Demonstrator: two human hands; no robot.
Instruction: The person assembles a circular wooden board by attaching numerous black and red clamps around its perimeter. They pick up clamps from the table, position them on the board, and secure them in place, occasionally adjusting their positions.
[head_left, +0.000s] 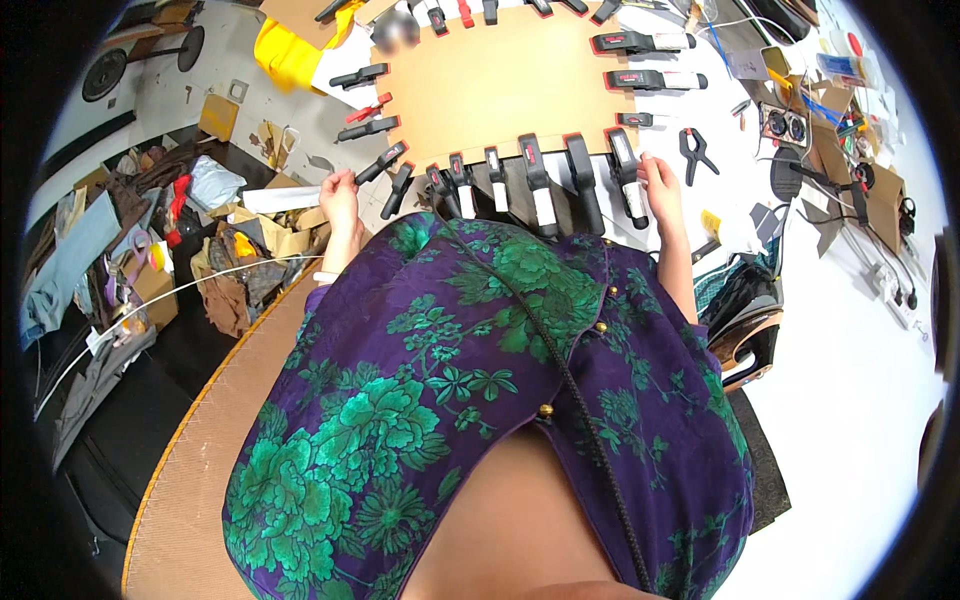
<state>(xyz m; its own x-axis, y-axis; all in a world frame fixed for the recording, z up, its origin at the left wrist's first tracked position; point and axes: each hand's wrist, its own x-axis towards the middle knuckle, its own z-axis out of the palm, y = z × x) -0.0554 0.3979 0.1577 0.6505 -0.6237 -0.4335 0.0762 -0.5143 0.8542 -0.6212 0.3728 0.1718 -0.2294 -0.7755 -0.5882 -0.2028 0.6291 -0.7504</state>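
A tan rectangular board (pixel 500 85) lies on the table before me, with black spring clamps with red-edged jaws gripped along its edges. My left hand (pixel 341 200) is at the board's near left corner, its fingers curled together beside the handle end of a corner clamp (pixel 383 161). Whether anything is between those fingertips I cannot make out. My right hand (pixel 662 192) is raised at the near right corner, fingers apart and mostly straight, close beside a clamp with a white-wrapped handle (pixel 629 180). Several more clamps (pixel 536 180) line the near edge.
A loose black spring clamp (pixel 697 155) lies to the right of the board. Cables, cardboard and a dark power strip (pixel 783 125) crowd the far right. On the left are heaped fabric scraps (pixel 150 215) and a yellow cloth (pixel 285 52). A black bag (pixel 745 300) hangs at my right.
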